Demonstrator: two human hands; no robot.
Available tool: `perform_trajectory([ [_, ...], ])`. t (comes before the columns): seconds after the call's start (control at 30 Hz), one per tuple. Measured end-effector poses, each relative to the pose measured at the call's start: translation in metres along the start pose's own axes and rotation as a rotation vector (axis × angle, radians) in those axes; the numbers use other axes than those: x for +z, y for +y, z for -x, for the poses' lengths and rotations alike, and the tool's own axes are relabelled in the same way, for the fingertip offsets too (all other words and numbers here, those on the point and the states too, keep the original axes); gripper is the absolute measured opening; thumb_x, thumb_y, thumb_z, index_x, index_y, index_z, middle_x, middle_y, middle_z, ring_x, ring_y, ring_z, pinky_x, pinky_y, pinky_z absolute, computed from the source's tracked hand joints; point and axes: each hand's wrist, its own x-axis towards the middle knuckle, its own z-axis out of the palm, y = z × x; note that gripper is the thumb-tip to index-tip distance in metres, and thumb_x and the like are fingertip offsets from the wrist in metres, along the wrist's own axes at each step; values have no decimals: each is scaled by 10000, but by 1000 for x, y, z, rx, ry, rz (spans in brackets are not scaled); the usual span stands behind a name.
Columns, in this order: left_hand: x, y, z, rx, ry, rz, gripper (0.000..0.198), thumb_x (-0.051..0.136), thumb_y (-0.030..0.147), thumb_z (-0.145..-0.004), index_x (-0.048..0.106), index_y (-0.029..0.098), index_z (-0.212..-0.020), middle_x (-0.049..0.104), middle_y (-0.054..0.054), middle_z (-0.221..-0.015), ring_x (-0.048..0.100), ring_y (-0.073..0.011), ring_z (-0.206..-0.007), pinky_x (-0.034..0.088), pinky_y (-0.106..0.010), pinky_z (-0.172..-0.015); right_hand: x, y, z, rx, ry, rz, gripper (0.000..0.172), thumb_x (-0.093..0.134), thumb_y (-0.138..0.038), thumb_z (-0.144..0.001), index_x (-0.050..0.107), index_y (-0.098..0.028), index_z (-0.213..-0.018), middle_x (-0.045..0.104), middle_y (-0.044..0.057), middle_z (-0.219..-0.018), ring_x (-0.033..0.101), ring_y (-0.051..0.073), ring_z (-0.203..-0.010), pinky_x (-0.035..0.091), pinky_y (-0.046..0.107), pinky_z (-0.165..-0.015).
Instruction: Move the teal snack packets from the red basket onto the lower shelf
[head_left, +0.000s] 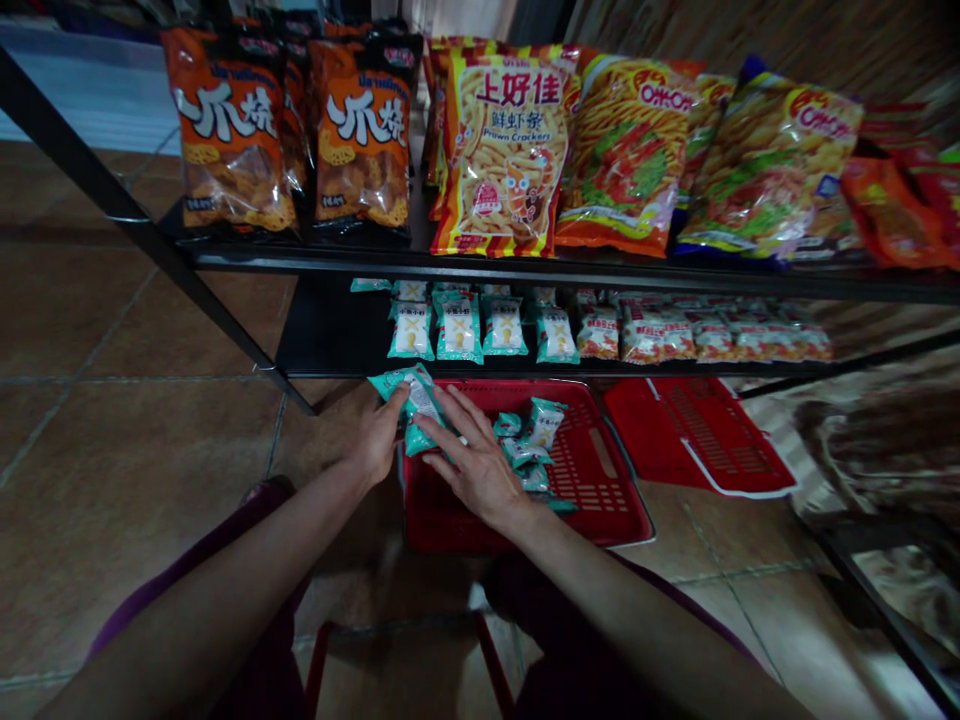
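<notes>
At the centre of the frame, the left hand (379, 440) pinches a teal snack packet (424, 402), its thumb lying on the front. The right hand (480, 468) lays loosely spread fingers over the packet's right side; I cannot tell whether they grip it. The packet is above the left part of a red shopping basket (450, 515), where similar teal packets (544, 428) lie in a loose pile right of centre. Just above, more small packets (459, 330) line the black lower shelf (330, 325).

The head view looks forward and steeply down from above the person's legs (262, 650), with the forearms (300, 535) near, a red basket (450, 515) at middle range, and the black shelf unit (375, 262) crossing left to right on the far side.
</notes>
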Motion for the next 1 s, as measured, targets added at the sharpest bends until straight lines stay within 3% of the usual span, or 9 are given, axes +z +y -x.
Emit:
perform_trajectory([
  [0.13, 0, -3, 1, 3, 2, -65, 417, 674, 378, -695, 601, 180, -1055, 677, -74, -933, 639, -178, -774, 512, -279, -628, 2, -1, -1, 12, 52, -13, 475, 555, -148, -824, 496, -278, -1278, 362, 88, -1440, 318, 241, -1335, 374, 473, -1039],
  [0.27, -3, 2, 0, -24, -90, -62, 405, 627, 454, -729, 599, 209, -1051, 658, -64, -1001, 625, -163, -759, 521, -301, -647, 1, -1, -4, 94, 128, -180, 347, 527, -152, -842, 612, -272, -1157, 524, 72, -1316, 478, 206, -1222, 410, 406, -1016],
  [0.37, -8, 8, -3, -44, -113, -94, 395, 560, 501, -774, 610, 187, -1007, 644, -88, -1007, 612, -165, -779, 524, -330, -707, 2, 3, -10, 399, 292, -499, 274, 579, -264, -823, 658, -251, -1085, 608, 54, -1212, 556, 203, -1134, 427, 393, -1003],
  [0.5, -16, 14, -7, 23, -66, -63, 331, 613, 361, -778, 588, 187, -1058, 614, -87, -1101, 595, -160, -926, 479, -323, -847, 4, 8, -16, 946, 526, -1101, 332, 695, -396, -702, 688, -217, -981, 710, 36, -969, 650, 216, -940, 495, 433, -898],
  [0.57, -18, 13, -8, 67, -66, -42, 314, 649, 275, -750, 597, 184, -1047, 615, -76, -1101, 587, -162, -962, 457, -333, -884, 4, 7, -16, 1056, 526, -1333, 319, 758, -374, -625, 702, -204, -889, 721, 34, -902, 664, 208, -887, 503, 418, -879],
  [0.63, -17, 10, -6, 93, -150, -44, 296, 682, 230, -709, 630, 163, -993, 638, -71, -1043, 587, -172, -964, 438, -350, -906, 5, 2, -16, 1052, 438, -1464, 275, 786, -330, -586, 708, -193, -812, 722, 37, -890, 661, 197, -893, 494, 394, -892],
  [0.77, -7, -1, -1, 53, -340, -52, 323, 719, 221, -660, 667, 164, -973, 671, -59, -938, 596, -173, -923, 412, -356, -915, 8, -7, -18, 1034, 313, -1449, 250, 767, -304, -598, 707, -188, -812, 717, 35, -915, 651, 173, -896, 500, 343, -859],
  [0.9, -2, -11, 0, 63, -202, -147, 160, 678, 199, -678, 671, 159, -833, 670, -50, -864, 604, -148, -812, 443, -310, -825, 1, 10, -21, 1106, 350, -1319, 233, 724, -263, -643, 675, -199, -861, 716, 27, -822, 661, 147, -759, 515, 283, -711],
  [1.0, -9, -17, -4, -19, -77, -225, 42, 649, 145, -661, 627, 147, -697, 652, -44, -741, 597, -134, -686, 462, -296, -743, -7, 35, -12, 1181, 432, -1252, 159, 699, -215, -663, 651, -196, -813, 697, 9, -734, 645, 122, -667, 506, 249, -649],
])
